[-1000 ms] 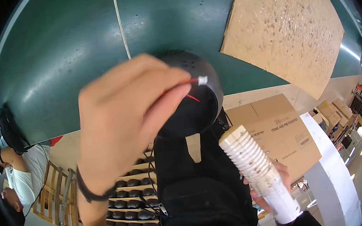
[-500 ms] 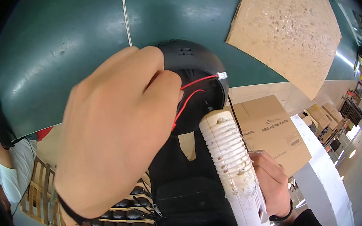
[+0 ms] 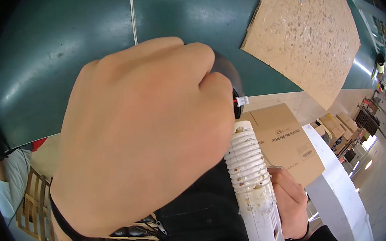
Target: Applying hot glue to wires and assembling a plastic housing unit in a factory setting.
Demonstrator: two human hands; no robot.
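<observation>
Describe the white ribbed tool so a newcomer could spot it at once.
Find the green table, then the brown cardboard box below its near edge in the picture. At that box's left side is a white tool, held in the right hand. Its ridged, stained barrel sets it apart from the smooth white panel right of the box.

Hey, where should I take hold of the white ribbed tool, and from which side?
Probably grip the white ribbed tool around its smooth lower body, coming from the right, where the right hand is. The ribbed upper end is crusted with residue and looks close to the left hand, while the smooth part runs toward the picture's lower edge, farther from that hand.
</observation>
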